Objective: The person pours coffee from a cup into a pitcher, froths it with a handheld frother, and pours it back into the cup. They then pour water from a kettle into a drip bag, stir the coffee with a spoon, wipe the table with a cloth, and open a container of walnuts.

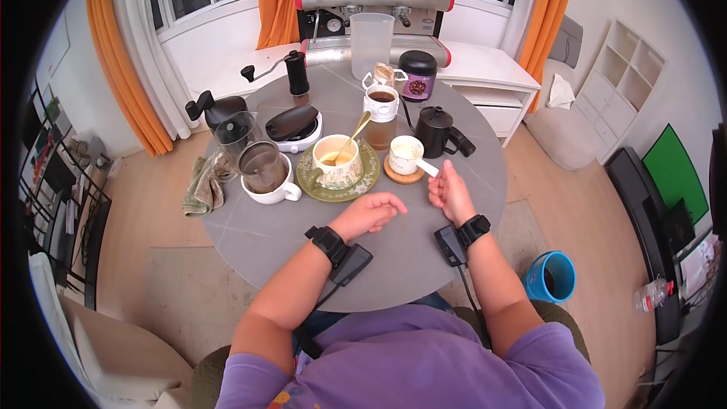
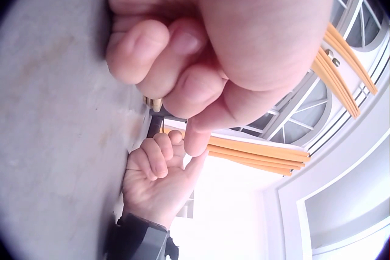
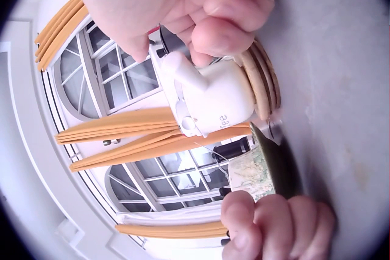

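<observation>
My left hand rests low over the table with loosely curled fingers and nothing in them. Close to the handle of a small white pot is my right hand, its fingers bent and holding nothing. The right wrist view has the pot's stubby handle just beyond the thumb and fingers. Under the pot lies a round wooden coaster. A floral cup with a gold spoon in it stands on a green saucer, beyond the left hand.
To the left are a white mug holding a clear dark-tinted cup, a white scale and a folded cloth. Behind the pot stand a black kettle, a glass carafe of brown liquid and a black jar.
</observation>
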A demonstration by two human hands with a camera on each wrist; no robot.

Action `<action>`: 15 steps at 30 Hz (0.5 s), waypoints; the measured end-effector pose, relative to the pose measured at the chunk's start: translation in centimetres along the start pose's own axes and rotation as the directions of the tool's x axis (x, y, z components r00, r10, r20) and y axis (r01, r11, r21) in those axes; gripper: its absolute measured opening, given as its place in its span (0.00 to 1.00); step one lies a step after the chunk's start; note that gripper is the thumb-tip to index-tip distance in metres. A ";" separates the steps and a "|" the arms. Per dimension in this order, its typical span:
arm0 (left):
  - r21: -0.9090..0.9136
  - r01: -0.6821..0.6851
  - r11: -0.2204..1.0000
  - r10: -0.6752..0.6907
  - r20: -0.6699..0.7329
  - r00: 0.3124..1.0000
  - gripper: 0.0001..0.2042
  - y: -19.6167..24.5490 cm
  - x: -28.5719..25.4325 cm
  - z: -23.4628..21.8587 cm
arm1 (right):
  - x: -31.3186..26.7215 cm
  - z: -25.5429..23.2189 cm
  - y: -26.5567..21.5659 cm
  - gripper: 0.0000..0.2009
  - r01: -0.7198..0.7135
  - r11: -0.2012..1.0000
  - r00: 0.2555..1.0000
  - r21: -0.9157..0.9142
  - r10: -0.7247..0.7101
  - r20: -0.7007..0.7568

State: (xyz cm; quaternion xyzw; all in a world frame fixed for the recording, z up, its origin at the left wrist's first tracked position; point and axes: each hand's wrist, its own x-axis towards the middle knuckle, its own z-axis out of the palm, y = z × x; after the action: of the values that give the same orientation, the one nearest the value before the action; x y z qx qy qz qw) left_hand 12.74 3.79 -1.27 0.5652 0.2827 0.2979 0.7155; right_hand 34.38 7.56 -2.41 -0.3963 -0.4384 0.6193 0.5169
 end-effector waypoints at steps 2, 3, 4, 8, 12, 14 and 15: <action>-0.010 0.002 1.000 -0.002 0.002 1.000 0.07 0.1 0.0 -0.1 | 0.1 -0.1 -0.2 0.25 -0.022 0.999 1.000 0.036 0.022 0.011; 0.013 0.004 1.000 -0.004 -0.002 1.000 0.07 0.2 0.1 0.0 | 0.1 0.0 -0.3 0.25 -0.023 0.999 1.000 0.035 0.022 0.010; 0.034 0.007 0.999 -0.007 -0.005 1.000 0.07 0.2 0.0 0.0 | 0.0 0.0 -0.4 0.25 -0.028 0.998 1.000 0.054 0.027 0.006; 0.039 0.018 0.999 -0.018 0.012 1.000 0.07 0.3 0.2 0.0 | -0.2 0.1 -0.7 0.24 -0.047 0.994 0.999 0.094 0.047 0.001; 0.069 0.038 0.997 -0.040 0.028 0.999 0.08 0.4 0.3 -0.3 | -0.5 0.2 -0.8 0.25 -0.065 0.995 0.998 0.071 0.064 0.012; 0.048 0.039 0.998 -0.041 0.052 0.998 0.08 0.2 0.4 -0.4 | -0.7 0.1 -1.1 0.22 -0.020 0.994 0.999 0.111 0.024 -0.028; 0.057 0.041 0.998 -0.044 0.049 0.998 0.08 0.1 0.4 -0.3 | -0.8 -0.2 -1.5 0.22 -0.022 0.994 0.999 0.110 0.025 -0.026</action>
State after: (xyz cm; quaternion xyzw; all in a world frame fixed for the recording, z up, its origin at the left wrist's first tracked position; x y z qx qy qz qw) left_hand 12.73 4.32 -1.23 0.5863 0.2846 0.2603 0.7123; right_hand 35.12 6.91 -1.01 -0.3811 -0.3920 0.6430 0.5364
